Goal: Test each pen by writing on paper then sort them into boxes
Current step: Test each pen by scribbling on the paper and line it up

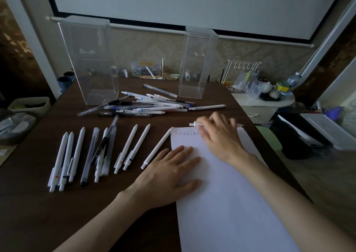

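A white sheet of paper (231,203) lies on the dark wooden table (38,213), with a row of small written marks (187,133) along its top edge. My left hand (169,176) rests flat on the paper's left edge, fingers straight. My right hand (219,134) grips a white pen (195,124) over the top of the sheet; the hand is blurred. A jumbled pile of pens (146,104) lies further back. A row of pens (92,151) is laid out side by side at the left. Two clear plastic boxes, one (90,63) at the left, one (196,63) at the right, stand upright at the back.
A single white pen (207,107) lies right of the pile. The table's right edge runs just beyond the paper. A side shelf with cups and a wire rack (260,90) stands at the right. Bins (28,105) sit on the left.
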{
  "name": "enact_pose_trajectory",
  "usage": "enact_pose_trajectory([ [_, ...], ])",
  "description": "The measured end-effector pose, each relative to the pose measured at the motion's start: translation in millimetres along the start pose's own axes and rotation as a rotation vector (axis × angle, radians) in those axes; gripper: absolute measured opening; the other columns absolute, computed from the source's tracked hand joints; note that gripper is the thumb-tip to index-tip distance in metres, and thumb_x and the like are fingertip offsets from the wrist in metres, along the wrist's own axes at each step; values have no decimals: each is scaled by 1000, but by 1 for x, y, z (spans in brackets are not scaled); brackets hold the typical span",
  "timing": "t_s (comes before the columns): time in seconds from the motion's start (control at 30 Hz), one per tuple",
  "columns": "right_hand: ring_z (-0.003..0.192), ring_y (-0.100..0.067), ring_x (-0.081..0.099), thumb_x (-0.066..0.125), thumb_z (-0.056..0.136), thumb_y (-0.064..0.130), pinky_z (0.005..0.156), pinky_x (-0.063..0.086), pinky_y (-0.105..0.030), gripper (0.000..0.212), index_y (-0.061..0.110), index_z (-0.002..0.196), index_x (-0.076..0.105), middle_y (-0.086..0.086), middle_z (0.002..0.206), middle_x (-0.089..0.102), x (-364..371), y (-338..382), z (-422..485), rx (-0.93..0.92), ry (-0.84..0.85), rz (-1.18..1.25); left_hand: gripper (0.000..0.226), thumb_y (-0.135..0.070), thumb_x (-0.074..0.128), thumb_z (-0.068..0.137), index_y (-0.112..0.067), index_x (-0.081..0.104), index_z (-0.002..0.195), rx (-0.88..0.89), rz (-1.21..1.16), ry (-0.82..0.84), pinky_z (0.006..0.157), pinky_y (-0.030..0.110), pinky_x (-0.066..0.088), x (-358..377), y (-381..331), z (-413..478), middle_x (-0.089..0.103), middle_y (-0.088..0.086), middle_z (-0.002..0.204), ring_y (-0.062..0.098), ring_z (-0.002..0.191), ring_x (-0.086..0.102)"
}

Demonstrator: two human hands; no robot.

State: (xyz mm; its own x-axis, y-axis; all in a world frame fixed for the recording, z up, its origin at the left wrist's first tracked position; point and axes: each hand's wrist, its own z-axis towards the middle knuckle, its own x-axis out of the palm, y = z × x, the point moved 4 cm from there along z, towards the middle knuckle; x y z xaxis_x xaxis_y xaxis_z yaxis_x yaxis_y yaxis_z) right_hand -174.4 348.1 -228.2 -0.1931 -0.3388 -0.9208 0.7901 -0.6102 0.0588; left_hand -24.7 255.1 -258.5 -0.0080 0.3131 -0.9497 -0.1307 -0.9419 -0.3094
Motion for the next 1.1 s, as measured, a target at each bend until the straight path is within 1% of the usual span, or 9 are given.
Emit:
enact_pose_trajectory([
  [0.1,83,-20,46,20,79,74,72,14,-32,60,24,83,53,7,81,40,3,-5,-16,54,-11,-63,73,-71,16,82,-39,14,147,-5,15,12,117,32,0,-1,-1,1,0,-10,157,5,142,-8],
  [0.27,69,-21,53,43,79,56,68,16,-31,36,24,63,49,6,66,45,0,-3,-18,39,-197,15,71,-68,17,83,-39,13,147,-13,18,38,115,28,-4,-3,-3,0,-3,-12,156,3,141,-10],
  [0.43,68,-22,53,44,82,53,68,20,-34,38,20,66,55,3,67,50,-2,-3,-20,-9,-264,36,71,-70,17,83,-39,15,147,-1,-18,31,112,25,-6,-4,-3,1,-1,-13,156,2,141,-8],
  [0.53,72,-18,50,50,81,62,67,25,-33,45,18,74,58,3,74,53,-1,-5,-19,-61,-308,71,71,-72,16,83,-38,29,144,15,-1,-34,110,24,5,-9,-4,3,15,-10,155,8,142,9],
  [0.67,75,-11,52,59,87,23,69,43,-28,25,3,100,66,-5,84,58,-11,-9,-22,-154,-448,424,59,-60,30,86,-26,54,128,8,23,-159,102,27,27,-12,-8,14,48,-1,136,20,125,44],
  [0.8,87,-13,52,39,94,10,80,40,-13,30,-9,106,60,-10,95,56,-28,-16,-26,10,-621,618,65,-62,24,84,-26,48,133,24,10,-132,106,32,25,-9,-17,37,41,2,143,21,130,38],
  [0.87,86,-19,53,33,92,16,80,40,-22,32,-3,97,58,-3,91,53,-30,-24,-29,125,-654,648,74,-67,15,82,-30,32,143,31,44,-52,111,31,14,-2,-19,46,22,1,154,18,140,19],
  [1.0,59,-6,54,29,90,48,62,42,-20,44,20,75,60,0,61,60,-15,-39,-29,476,-439,892,81,-68,-1,76,-34,19,147,45,73,0,114,32,4,6,-20,50,9,0,157,16,143,6],
  [1.1,63,-7,57,47,95,42,63,45,-24,31,26,76,65,-2,69,68,-8,-42,-25,523,-351,1030,80,-67,-1,77,-34,19,147,50,95,-1,113,32,3,6,-21,49,10,0,157,16,143,6],
])
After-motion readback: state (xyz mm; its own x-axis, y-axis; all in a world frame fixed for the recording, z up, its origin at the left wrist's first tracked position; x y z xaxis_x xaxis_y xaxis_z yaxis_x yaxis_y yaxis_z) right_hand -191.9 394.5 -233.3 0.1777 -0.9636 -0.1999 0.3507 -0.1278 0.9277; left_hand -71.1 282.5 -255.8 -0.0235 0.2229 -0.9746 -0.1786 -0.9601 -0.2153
